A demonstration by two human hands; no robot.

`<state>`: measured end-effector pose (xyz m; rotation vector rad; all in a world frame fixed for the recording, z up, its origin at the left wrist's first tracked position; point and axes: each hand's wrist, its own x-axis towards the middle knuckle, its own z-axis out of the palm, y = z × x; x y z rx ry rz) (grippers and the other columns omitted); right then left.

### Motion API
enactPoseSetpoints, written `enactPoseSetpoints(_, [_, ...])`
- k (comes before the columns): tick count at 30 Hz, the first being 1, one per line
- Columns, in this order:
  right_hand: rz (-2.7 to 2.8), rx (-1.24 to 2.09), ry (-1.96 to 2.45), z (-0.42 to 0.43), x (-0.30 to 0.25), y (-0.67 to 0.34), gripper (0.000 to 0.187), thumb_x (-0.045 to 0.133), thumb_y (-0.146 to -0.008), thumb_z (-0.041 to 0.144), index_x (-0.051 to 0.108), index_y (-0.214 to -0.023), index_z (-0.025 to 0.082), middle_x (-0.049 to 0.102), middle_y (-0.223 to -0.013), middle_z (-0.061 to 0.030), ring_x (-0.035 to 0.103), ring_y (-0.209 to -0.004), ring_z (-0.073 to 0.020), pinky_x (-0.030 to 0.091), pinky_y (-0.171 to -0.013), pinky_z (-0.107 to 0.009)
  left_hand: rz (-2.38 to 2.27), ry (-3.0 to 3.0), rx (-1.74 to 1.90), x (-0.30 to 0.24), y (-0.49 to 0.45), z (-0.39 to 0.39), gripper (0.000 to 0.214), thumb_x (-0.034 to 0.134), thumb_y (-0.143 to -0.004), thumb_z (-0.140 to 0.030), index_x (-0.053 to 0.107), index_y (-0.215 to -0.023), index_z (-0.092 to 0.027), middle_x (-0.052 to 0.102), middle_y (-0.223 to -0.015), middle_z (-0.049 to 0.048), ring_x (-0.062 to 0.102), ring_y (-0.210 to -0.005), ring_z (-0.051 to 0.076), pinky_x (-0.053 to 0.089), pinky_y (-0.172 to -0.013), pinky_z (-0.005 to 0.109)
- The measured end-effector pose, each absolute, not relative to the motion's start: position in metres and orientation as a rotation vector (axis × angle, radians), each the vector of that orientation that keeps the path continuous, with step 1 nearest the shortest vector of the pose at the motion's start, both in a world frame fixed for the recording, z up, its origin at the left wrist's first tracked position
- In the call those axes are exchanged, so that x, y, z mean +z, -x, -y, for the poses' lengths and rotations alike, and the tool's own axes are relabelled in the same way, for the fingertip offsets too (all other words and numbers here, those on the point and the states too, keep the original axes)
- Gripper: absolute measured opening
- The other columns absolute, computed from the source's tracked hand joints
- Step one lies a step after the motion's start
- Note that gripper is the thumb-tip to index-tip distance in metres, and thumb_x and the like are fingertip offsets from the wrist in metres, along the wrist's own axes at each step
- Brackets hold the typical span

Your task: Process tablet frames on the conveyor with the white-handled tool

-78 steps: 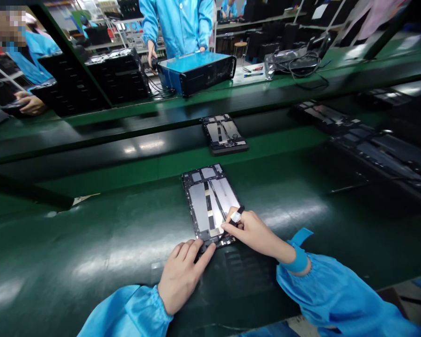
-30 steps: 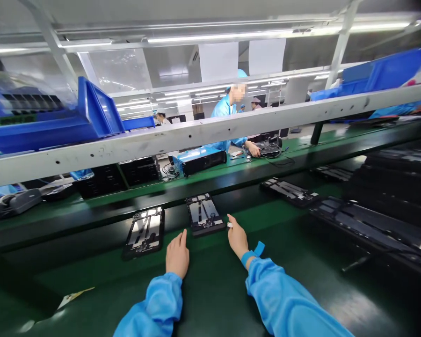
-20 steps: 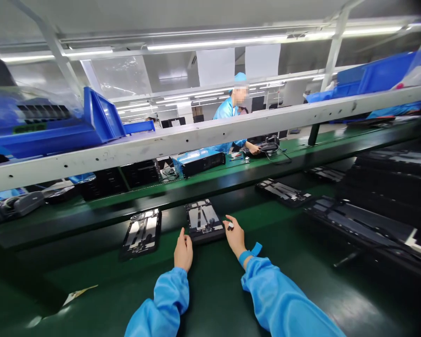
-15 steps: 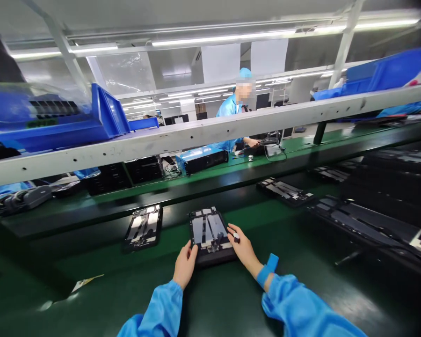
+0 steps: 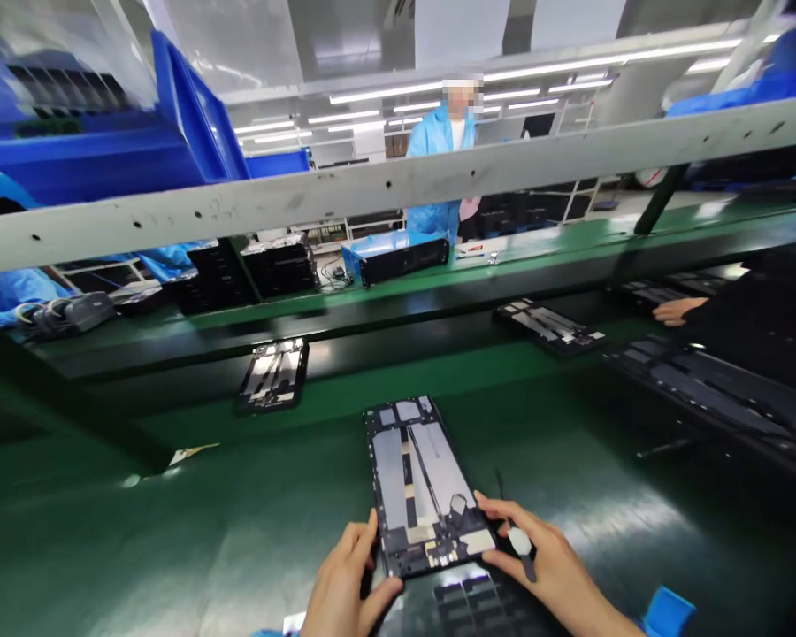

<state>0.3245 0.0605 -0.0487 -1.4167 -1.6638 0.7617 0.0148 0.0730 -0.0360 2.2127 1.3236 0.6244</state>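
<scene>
An opened tablet (image 5: 424, 487) with grey battery cells, ribbon cables and a circuit board showing lies tilted between my hands. My left hand (image 5: 351, 575) grips its lower left edge, thumb at the near corner. My right hand (image 5: 544, 553) pinches the lower right edge. Tucked in the right fingers is a small tool (image 5: 521, 544) with a pale rounded end and a dark shaft; its kind is unclear. Under the tablet's near end sits a black tray with ribbed compartments (image 5: 470, 602), partly hidden by my hands.
Other opened tablets lie at the left (image 5: 275, 376) and back right (image 5: 547, 326) along the green bench (image 5: 292, 495). A dark green post (image 5: 72, 398) stands left. A metal rail (image 5: 345, 181) crosses ahead. Another person's hand (image 5: 680, 310) reaches in at right; a co-worker (image 5: 438, 141) stands across.
My hands have brought the tablet nearer to me, over the ribbed tray. My view has tipped downward. The co-worker across has straightened up, and another person's hand shows at the right.
</scene>
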Motion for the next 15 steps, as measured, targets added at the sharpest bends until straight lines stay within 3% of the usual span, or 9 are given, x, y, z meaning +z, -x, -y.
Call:
enactPoseSetpoints(4, [1.626,0.771,1.444,-0.055,-0.034,-0.324,0.045,0.070,-0.076,0.028,0.064,-0.120,0.025,0.074,-0.107,-0.0062,0.071,-0.090,-0.0229,0.058,-0.082,-0.034,-1.345,-2.210,0.626,-0.018,-0.020,-0.066,0.072,0.067,-0.085,-0.021,0.033,-0.148,-0.029,0.058,-0.105,0.0038,0.060,-0.083,0.016,0.054,-0.079,0.030])
enactPoseSetpoints(7, [1.582,0.746,1.440,-0.054,-0.020,-0.321,0.043,0.068,-0.079,0.030,0.061,-0.121,0.024,0.073,-0.110,-0.0071,0.070,-0.098,-0.0241,0.058,-0.084,-0.036,-1.317,-2.240,0.636,-0.008,-0.019,-0.066,0.070,0.069,-0.084,-0.025,0.035,-0.146,-0.028,0.057,-0.117,0.0070,0.060,-0.094,0.020,0.053,-0.084,0.034])
enactPoseSetpoints(9, [1.586,0.691,1.415,-0.055,-0.010,-0.313,0.037,0.065,-0.083,0.029,0.062,-0.119,0.024,0.072,-0.112,-0.0073,0.069,-0.096,-0.0233,0.057,-0.084,-0.036,-1.291,-2.261,0.664,-0.002,-0.020,-0.068,0.058,0.067,-0.087,-0.028,0.044,-0.139,-0.026,0.057,-0.118,0.0078,0.060,-0.098,0.021,0.052,-0.086,0.034])
enactPoseSetpoints(13, [1.797,0.699,1.252,-0.059,0.005,-0.278,0.024,0.060,-0.088,0.021,0.066,-0.111,0.024,0.073,-0.104,-0.0062,0.068,-0.094,-0.0219,0.055,-0.085,-0.035,-1.219,-2.344,0.720,0.005,-0.030,-0.073,0.019,0.055,-0.095,-0.031,0.064,-0.109,-0.023,0.063,-0.097,0.0048,0.061,-0.087,0.018,0.051,-0.077,0.029])
enactPoseSetpoints(15, [1.932,0.739,1.173,-0.062,0.007,-0.259,0.024,0.060,-0.087,0.016,0.068,-0.108,0.023,0.072,-0.098,-0.0062,0.067,-0.091,-0.0218,0.054,-0.082,-0.034,-1.184,-2.374,0.763,0.004,-0.035,-0.076,0.020,0.049,-0.099,-0.031,0.065,-0.094,-0.021,0.064,-0.087,0.0031,0.061,-0.080,0.017,0.049,-0.072,0.026])
